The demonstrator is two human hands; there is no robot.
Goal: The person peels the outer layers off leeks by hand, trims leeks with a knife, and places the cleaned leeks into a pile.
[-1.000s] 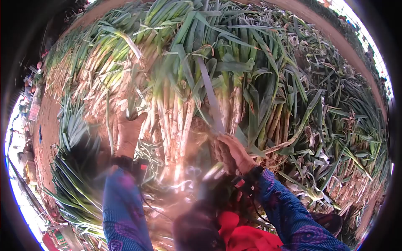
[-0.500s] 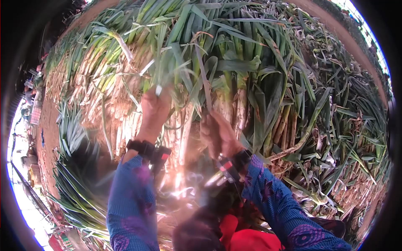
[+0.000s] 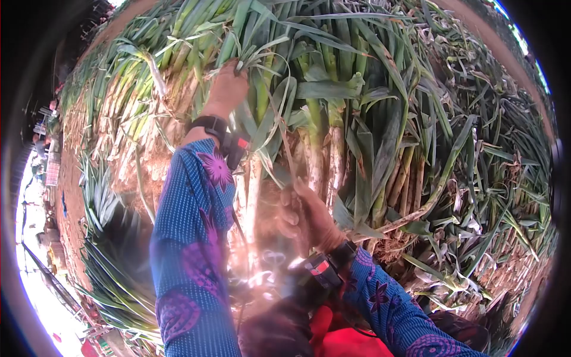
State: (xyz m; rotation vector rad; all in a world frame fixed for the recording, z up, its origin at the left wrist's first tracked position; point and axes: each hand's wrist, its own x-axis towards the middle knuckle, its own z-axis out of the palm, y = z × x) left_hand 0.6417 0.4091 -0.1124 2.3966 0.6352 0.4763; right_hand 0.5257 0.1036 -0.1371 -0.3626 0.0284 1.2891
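Gripping leek leaves [image 3: 260,58] with left hand [image 3: 228,89], right hand [image 3: 309,219] pinching a thin strip [image 3: 288,156]. One handful gathered; surrounding leeks [image 3: 336,160] lie loose.

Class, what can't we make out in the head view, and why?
All in the head view:
Left hand: anything in its palm, hidden by the hand's back.
Long strip: lower end, hidden by the right hand.
Middle stalks: bottom ends, lost in glare and blur.
Left sleeve: upper part, cut off by the bottom edge.

Leeks [image 3: 336,156] lie before you, a leaf clump [image 3: 113,279] nearer left, one stalk [image 3: 441,185] lying across others to your right.
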